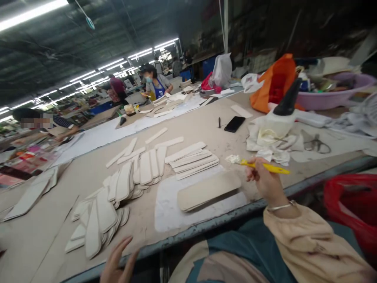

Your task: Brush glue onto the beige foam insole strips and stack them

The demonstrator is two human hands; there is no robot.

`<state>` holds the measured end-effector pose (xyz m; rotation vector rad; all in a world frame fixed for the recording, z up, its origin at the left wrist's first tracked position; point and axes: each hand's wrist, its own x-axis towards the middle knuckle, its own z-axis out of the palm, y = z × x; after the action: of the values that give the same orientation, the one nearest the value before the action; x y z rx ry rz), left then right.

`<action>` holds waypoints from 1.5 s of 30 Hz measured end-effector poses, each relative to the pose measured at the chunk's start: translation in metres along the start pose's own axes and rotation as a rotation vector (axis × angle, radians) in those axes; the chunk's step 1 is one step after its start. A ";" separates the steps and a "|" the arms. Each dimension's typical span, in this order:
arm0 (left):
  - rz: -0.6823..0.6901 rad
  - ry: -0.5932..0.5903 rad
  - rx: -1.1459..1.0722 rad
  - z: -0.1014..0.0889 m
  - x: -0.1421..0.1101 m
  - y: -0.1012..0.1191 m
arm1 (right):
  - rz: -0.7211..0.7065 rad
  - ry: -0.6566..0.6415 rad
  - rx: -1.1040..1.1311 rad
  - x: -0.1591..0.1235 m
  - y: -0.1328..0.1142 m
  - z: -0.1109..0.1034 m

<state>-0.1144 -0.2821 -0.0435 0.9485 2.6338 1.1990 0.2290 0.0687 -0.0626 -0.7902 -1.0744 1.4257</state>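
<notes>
1. Plainly, your right hand (pixel 269 184) was closed around a yellow-handled brush (pixel 275 168), right of centre in the frame, its bristles pointing left and coated with something white.
2. Your left hand (pixel 119 263), cut off by the bottom edge left of centre, had its fingers apart with nothing visible between them, well apart from your right.
3. To the lower left of the brush, beige panels (pixel 209 190) with rounded corners lay on a white sheet (pixel 165 216) on the worktop (pixel 194 124).
4. Just above those panels sat a tidy pile of pale strips (pixel 194 162); loose pieces (pixel 103 212) overlapped one another left of centre.
5. A black phone (pixel 235 124) lay right of centre, above the brush, with a white container (pixel 281 121) farther right, near an orange bag (pixel 269 80).
</notes>
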 end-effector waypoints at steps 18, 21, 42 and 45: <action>0.669 -0.520 -0.087 0.171 0.053 0.060 | 0.269 -0.393 -0.163 -0.054 0.029 0.081; 0.698 -0.506 -0.067 0.172 0.053 0.061 | 0.283 -0.450 -0.197 -0.058 0.036 0.094; 0.689 -0.461 -0.006 0.173 0.055 0.063 | 0.205 -0.291 -0.584 -0.037 0.024 0.071; 0.706 -0.452 0.012 0.173 0.056 0.062 | 0.190 -0.189 -0.622 -0.027 0.015 0.051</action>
<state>-0.0715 -0.1071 -0.1088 1.9752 1.9965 0.8948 0.1803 0.0341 -0.0611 -1.2403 -1.6639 1.3474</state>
